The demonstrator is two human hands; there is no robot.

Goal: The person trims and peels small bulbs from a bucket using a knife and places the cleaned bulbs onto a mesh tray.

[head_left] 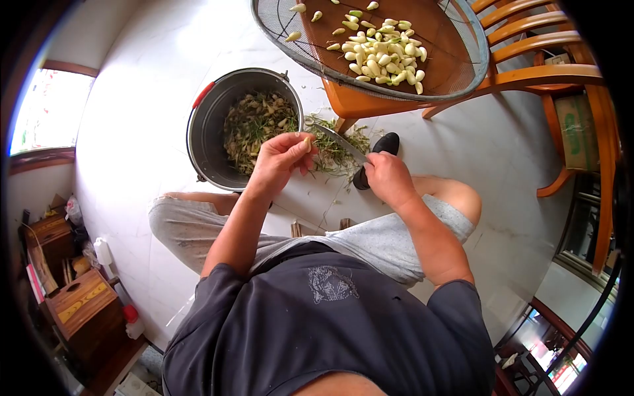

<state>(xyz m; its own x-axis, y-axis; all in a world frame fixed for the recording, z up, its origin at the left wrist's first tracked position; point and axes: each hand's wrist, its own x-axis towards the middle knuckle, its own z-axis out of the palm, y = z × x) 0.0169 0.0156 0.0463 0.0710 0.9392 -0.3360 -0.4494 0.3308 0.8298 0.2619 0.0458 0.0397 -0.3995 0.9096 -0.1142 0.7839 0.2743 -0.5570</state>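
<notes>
The left hand (281, 158) pinches a pale clove (307, 141) over the bucket (206, 132); the right hand (388, 178) grips a knife (343, 146), its blade near the clove.

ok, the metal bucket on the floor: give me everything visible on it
The bucket is a round, dull grey metal pail standing upright on the pale floor, just ahead of the person's knees. A wire bail handle lies down along its rim, with a red sleeve at the upper left. Inside is a heap of green and pale plant trimmings, well below the rim. More trimmings lie on the floor at its right. The left hand, pinching a small pale piece, is over its near right edge; contact cannot be told.
</notes>
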